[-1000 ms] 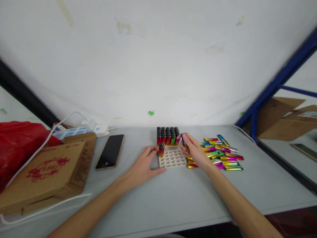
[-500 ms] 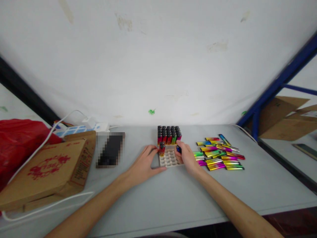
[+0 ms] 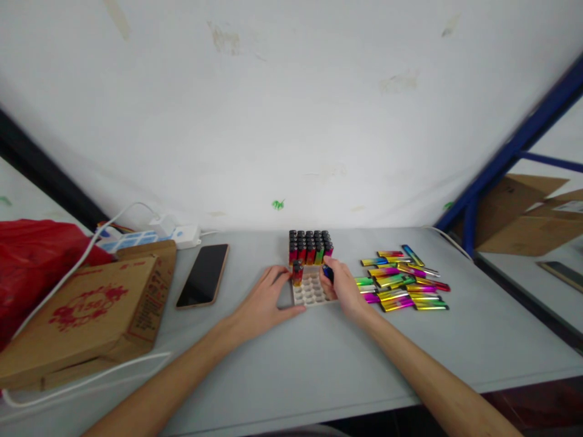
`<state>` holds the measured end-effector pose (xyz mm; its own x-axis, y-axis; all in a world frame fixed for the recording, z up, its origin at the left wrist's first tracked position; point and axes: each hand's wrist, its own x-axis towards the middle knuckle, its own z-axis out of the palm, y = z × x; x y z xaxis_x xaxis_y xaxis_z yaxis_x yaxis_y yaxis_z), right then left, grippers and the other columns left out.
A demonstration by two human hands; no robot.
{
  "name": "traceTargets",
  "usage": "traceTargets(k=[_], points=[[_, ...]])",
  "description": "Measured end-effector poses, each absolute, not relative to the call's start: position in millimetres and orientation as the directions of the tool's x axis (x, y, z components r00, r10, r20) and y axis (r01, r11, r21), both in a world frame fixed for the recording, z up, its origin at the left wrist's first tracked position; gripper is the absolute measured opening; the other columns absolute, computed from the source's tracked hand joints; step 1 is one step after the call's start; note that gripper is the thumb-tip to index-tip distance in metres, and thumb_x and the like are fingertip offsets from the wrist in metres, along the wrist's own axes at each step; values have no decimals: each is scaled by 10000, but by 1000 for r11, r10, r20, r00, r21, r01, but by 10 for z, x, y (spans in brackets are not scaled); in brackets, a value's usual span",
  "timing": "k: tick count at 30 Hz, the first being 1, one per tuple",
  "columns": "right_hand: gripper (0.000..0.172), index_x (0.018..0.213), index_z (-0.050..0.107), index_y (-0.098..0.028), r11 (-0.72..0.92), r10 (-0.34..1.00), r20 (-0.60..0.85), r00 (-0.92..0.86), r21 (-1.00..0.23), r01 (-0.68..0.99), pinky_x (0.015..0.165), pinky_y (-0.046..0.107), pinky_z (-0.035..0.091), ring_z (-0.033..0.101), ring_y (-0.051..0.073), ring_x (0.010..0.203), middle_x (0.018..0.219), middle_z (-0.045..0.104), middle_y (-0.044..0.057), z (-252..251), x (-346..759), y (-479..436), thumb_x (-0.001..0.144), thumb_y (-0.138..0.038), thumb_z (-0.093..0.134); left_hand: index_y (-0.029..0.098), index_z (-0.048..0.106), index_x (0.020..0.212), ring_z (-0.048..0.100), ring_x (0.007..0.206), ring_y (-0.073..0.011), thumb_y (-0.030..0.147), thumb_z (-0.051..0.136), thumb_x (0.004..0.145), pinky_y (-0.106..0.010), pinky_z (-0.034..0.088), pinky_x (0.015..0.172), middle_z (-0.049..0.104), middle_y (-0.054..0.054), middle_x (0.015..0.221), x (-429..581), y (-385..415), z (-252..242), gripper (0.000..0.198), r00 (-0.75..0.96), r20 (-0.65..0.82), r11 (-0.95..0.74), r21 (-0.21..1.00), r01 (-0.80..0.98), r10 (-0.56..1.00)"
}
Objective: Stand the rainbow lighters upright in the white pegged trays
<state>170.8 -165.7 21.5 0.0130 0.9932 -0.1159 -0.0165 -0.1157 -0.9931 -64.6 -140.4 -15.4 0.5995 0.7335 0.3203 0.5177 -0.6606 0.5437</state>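
blue lighter [image 3: 328, 274], grasped by the right hand [image 3: 344, 290] at the pale tray [image 3: 301, 300], centre of the frame, seems mid-placing; next probably calls for aligning it upright. left hand [image 3: 263, 303] borders the tray, grip unclear.

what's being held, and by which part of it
The right hand grips a blue lighter; the hand hides most of it, so which part cannot be told. The left hand lies spread at the white tray.

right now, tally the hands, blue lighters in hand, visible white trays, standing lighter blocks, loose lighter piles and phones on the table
Left hand and right hand: 2
Blue lighter in hand: 1
White tray: 1
Standing lighter block: 1
Loose lighter pile: 1
Phone: 1
Total: 7
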Motion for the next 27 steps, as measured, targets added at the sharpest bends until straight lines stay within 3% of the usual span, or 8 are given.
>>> traceTargets(k=[5,10,13,18,22,27], points=[[801,775,616,-256,7,998,1,-55,-994,109,497,304,270,345,156,523,592,419,-48,256,1789,-1704,948,-1025,473,227,732,1444,689,1374,-398,565,913,957,-571,583,1242,709,-150,1447,-637,-1412,-125,619,600,333,-668,542,510,728],[605,885,660,-259,400,916,340,-213,-820,409,755,353,493,621,237,804,850,675,50,342,1848,-1769,1113,-804,528,233,724,1448,676,1399,-400,568,928,943,-571,572,1260,703,-147,1459,-629,-1421,-132,639,595,336,-667,540,514,730],[532,929,715,-252,526,849,464,-252,-701,481,877,383,523,666,268,948,1004,727,102,352,1852,-1780,1132,-723,573,220,726,1433,675,1398,-404,566,934,939,-573,577,1255,702,-155,1453,-627,-1424,-138,638,594,341,-670,532,518,729],[499,908,707,-270,430,903,376,-210,-757,492,722,340,501,678,238,720,794,748,46,341,1841,-1793,1126,-711,621,240,726,1434,682,1385,-390,538,932,944,-570,580,1247,707,-142,1443,-626,-1432,-109,609,592,337,-665,540,515,732],[469,927,715,-280,381,925,333,-185,-794,473,731,340,532,768,267,766,856,838,67,276,1821,-1786,1111,-707,653,237,725,1430,683,1379,-391,537,930,945,-567,579,1241,704,-146,1439,-626,-1432,-107,606,594,329,-660,550,512,734],[419,961,720,-279,379,925,307,-223,-749,544,687,330,493,741,258,716,840,827,70,146,1831,-1744,1133,-655,647,236,712,1448,668,1399,-385,522,932,942,-573,565,1253,687,-148,1468,-630,-1427,-138,622,595,318,-653,560,510,738]])
